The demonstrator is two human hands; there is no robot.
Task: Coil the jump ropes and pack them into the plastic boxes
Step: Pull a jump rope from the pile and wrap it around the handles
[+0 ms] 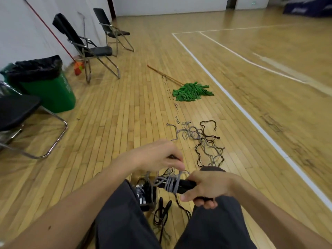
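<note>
- Head view: your right hand [206,187] is curled tight around a pair of black handles [186,186], thumb low on the near side and the fingers tucked underneath. The handles point left, across the gap between your knees.
- The grey rope [171,185] is wound in several close turns around the handles, just beyond your right hand.
- Your left hand [158,155] sits just above and to the left of the wraps, its fingers bent down and pinching the grey rope where it rises off the handles. Something small and dark shows under those fingers, and you cannot tell what it is.
- From the wraps, the rest of the grey rope trails ahead over the wooden floor [125,114] in loose loops, tangled with a dark brown rope [202,151].
- The plastic box [149,205] stands on the floor between your legs, right below the handles, with dark rope and handles already inside.
- A black rope [162,211] lies on the floor just right of the box.
- Farther off are a green mop [192,91] lying flat, a green bin [52,90] with a black bag, folding chairs [93,49] by the wall and a broom [78,67] leaning there.
</note>
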